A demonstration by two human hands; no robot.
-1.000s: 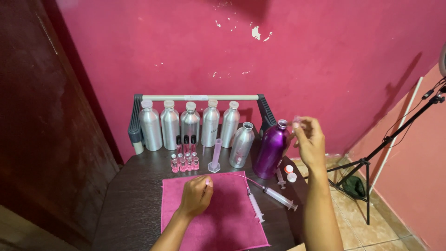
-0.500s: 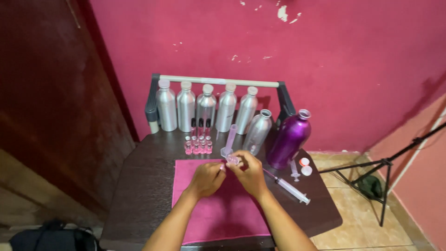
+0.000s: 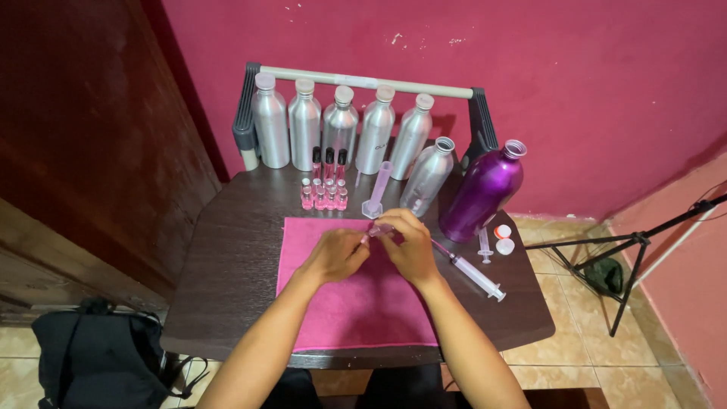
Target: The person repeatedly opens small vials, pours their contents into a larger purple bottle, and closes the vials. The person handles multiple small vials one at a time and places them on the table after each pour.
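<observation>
While we pinch a small pink vial (image 3: 376,229) between both hands, left hand (image 3: 335,254) and right hand (image 3: 409,246) closed on it above the pink cloth (image 3: 356,303), a slip could, we judge, spill it or knock the measuring cylinder (image 3: 377,191) just behind. Open room lies leftward; the syringe (image 3: 469,271) crowds the right edge.

Pink cloth (image 3: 356,303) on dark brown table (image 3: 235,250); silver bottles (image 3: 341,125) in back, one glossy purple bottle (image 3: 482,193), tiny pink vials (image 3: 324,198), magenta wall (image 3: 575,68).
</observation>
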